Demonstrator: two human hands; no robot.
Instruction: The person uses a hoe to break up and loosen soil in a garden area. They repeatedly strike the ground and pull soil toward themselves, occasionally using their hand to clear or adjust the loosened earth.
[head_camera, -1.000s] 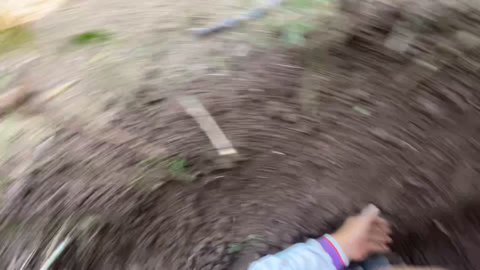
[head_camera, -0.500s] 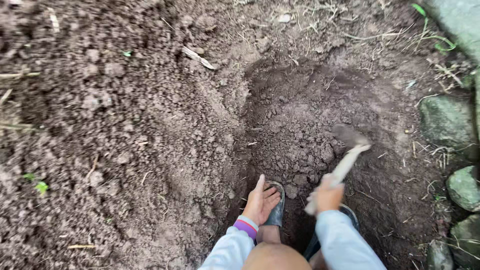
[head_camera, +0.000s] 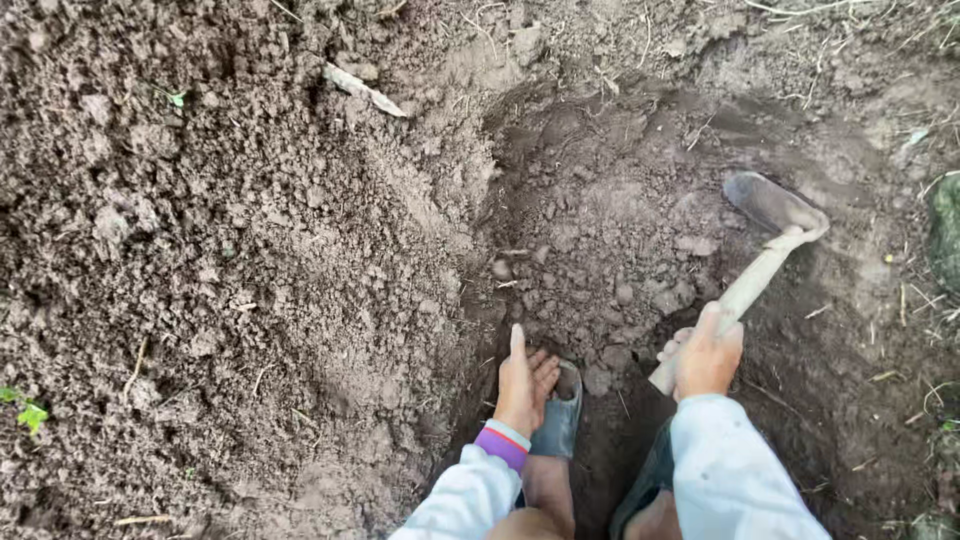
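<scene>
A person stands in a hole dug in dark brown dirt and looks down at two hands. The right hand is wrapped tight around the pale wooden handle of a small hoe. The handle slants up and away from the hand, and the flat dark blade at its far end rests on the dirt at the right side of the hole. The left hand holds nothing; its fingers are straight and close together, with the thumb sticking up, and it reaches down to the loose clumps at the bottom of the hole, just beside a grey shoe. Both arms wear light sleeves, and the left one has a purple cuff at the wrist. A big pile of loose soil sits to the left of the hole, with a thin pale stick lying near its top. A tiny green plant grows at the far left edge, and a mossy stone peeks in at the right edge
</scene>
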